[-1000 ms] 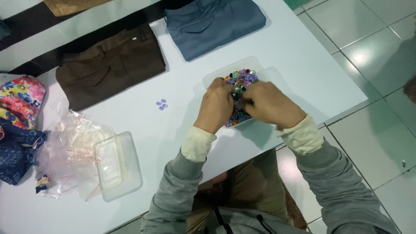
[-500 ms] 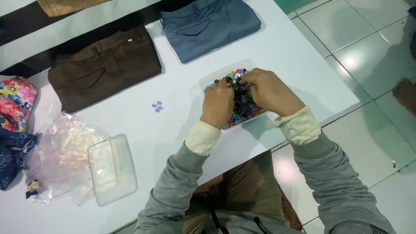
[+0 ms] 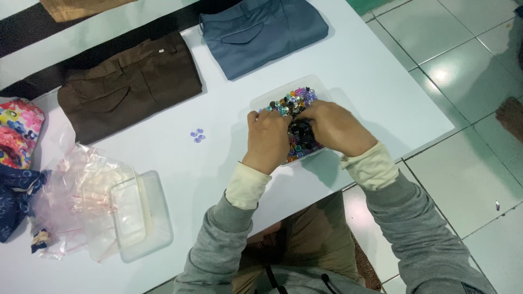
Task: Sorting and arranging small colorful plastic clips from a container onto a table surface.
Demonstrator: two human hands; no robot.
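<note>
- I cannot see the fingertips of the left hand [image 3: 268,137] or right hand [image 3: 333,126]; they sink among the beads [image 3: 294,103].
- Individual bead shapes too small to tell.
- Floral cloth [image 3: 17,133] cut off at left edge.

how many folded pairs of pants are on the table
3: a brown pair at upper left, a blue pair at top centre, and a tan one cut off by the top edge. More may lie out of view.
</note>
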